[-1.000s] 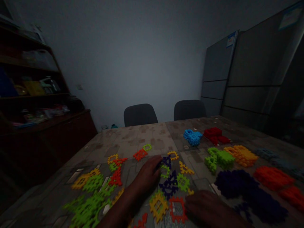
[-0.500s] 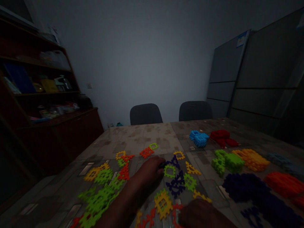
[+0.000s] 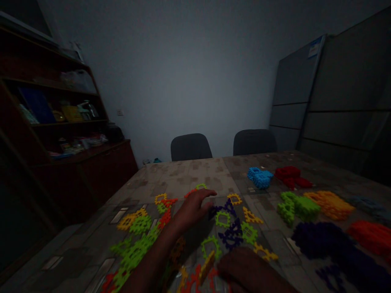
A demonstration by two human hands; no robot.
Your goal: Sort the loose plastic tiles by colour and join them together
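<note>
My left hand (image 3: 198, 207) is held over the middle of the table, thumb and fingers apart, with nothing in it. A dark purple triangular piece (image 3: 229, 208) and a green square frame (image 3: 222, 219) lie just right of its fingers. My right hand (image 3: 246, 266) is low at the front with its fingers curled. At its fingertips a yellow toothed square piece (image 3: 207, 267) is tilted up, seen nearly edge-on; the exact grip is hidden. Behind that piece lies another green square frame (image 3: 210, 246). More purple pieces (image 3: 231, 236) lie beyond my right hand.
Linked green pieces (image 3: 134, 252) and yellow ones (image 3: 130, 219) spread on the left. Stacks in purple (image 3: 324, 240), orange-yellow (image 3: 331, 204), green (image 3: 302, 206), blue (image 3: 260, 178) and red (image 3: 288, 175) stand on the right. Two chairs (image 3: 191, 147) are behind the table (image 3: 189, 173).
The yellow square piece, flat before, is now tilted up beside my right hand, showing the green frame. My left hand has opened away from the purple piece. The view has shifted slightly.
</note>
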